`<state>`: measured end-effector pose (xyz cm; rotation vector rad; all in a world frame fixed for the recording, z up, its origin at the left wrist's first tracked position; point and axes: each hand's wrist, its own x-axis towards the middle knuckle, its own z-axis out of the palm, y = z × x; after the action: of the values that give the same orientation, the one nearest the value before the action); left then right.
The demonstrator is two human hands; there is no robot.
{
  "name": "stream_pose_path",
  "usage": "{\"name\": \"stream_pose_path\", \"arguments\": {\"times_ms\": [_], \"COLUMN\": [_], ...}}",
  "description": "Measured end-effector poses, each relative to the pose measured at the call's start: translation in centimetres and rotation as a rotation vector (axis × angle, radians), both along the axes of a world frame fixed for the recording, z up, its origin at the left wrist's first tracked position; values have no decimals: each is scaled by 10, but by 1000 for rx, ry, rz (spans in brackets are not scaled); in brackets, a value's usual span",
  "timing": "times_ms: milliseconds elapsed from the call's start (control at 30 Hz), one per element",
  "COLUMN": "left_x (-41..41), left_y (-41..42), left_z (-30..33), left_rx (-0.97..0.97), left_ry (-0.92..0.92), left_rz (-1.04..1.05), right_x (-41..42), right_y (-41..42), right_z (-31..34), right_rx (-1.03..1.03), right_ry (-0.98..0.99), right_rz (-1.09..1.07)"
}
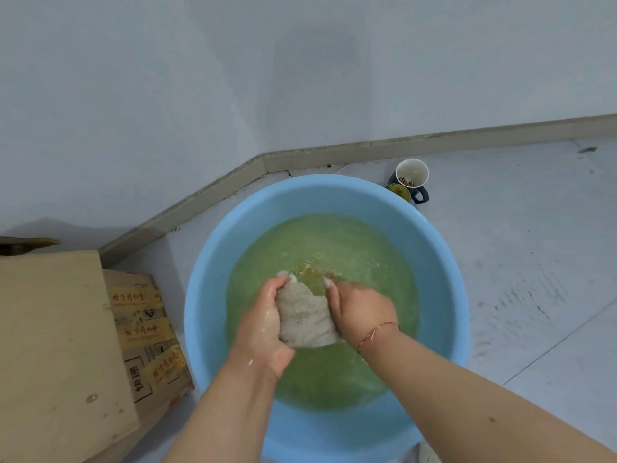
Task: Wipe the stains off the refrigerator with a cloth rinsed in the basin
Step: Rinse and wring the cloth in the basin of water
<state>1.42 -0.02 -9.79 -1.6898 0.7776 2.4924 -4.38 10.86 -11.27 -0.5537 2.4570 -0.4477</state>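
Note:
A round light-blue basin stands on the floor, holding greenish, rippling water. Above the water I hold a wet, bunched grey-white cloth between both hands. My left hand grips its left side, and my right hand grips its right side, with a thin red string bracelet on that wrist. Both hands are wet. The refrigerator is not in view.
A taped cardboard box stands close to the basin's left. A small cup with bits inside sits behind the basin by the baseboard. Pale walls meet in a corner at the back. Light floor tiles extend to the right.

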Motion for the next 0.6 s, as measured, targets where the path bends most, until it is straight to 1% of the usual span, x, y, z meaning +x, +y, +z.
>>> {"name": "stream_pose_path", "arguments": {"times_ms": [67,100,133,167,200,233,267,300,333,367,400,433,467,500,567,600], "left_x": [6,13,17,22,28,32,37,39,38,34,28,22,15,9,-1,-4], "left_y": [-8,-13,-20,-25,-28,-29,-28,-24,-21,-18,-14,-10,-7,-5,-3,-3], "left_z": [-1,-3,-8,-12,-15,-18,-21,-21,-20,-21,-19,-21,-20,-18,-9,-3], "left_rx": [-85,-144,-218,-302,-431,-616,-871,-1123,-1306,-1391,-1389,-1325,-1225,-1104,-859,-790], "left_ry": [58,56,17,-28,-102,-187,-271,-298,-224,-100,35,163,276,317,260,250], "left_rz": [53,62,20,-71,-232,-434,-679,-866,-978,-1077,-1177,-1250,-1272,-1240,-1073,-1000], "right_x": [-15,-16,-11,-6,-2,0,0,-2,-4,-8,-12,-16,-21,-28,-45,-56], "right_y": [23,32,39,43,45,46,45,42,36,30,24,17,11,7,4,5], "right_z": [-17,-23,-28,-33,-38,-42,-43,-40,-34,-25,-14,0,18,39,71,80], "right_rx": [165,239,311,394,449,488,510,503,491,454,395,310,218,118,-110,-235], "right_ry": [-32,0,36,49,60,48,1,-43,-96,-145,-175,-166,-153,-135,-84,-65], "right_rz": [48,101,164,250,317,358,374,377,383,398,440,498,545,569,569,537]}}
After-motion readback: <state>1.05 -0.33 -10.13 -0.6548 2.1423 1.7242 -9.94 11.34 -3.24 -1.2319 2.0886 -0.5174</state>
